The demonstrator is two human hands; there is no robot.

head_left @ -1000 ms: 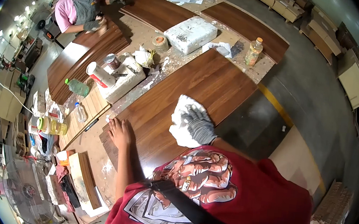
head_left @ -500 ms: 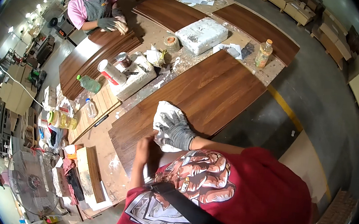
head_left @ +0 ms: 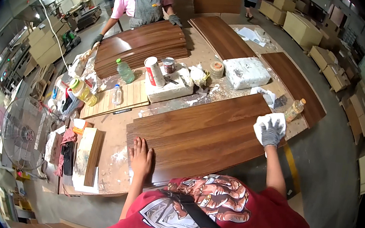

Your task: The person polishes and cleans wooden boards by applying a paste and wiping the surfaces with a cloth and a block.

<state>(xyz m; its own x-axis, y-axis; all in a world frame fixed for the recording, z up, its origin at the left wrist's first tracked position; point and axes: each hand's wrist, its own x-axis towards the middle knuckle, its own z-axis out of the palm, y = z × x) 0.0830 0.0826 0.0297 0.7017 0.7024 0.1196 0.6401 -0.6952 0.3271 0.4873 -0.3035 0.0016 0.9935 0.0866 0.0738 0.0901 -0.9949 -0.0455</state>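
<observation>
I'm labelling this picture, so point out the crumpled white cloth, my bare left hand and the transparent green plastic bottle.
Crumpled white cloth [head_left: 259,128]: head view, its left side.
Bare left hand [head_left: 141,159]: head view, back of the hand.
Transparent green plastic bottle [head_left: 125,72]: head view, middle of its body.

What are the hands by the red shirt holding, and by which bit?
The right hand has a white cloth, fingers spread over its middle; any grip underneath is hidden. The left hand holds nothing, lying on the wooden board.

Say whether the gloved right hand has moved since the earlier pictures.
Yes: the gloved right hand has moved rightward along the wood-grain board, to its right end, closer to the orange-capped bottle.
</observation>
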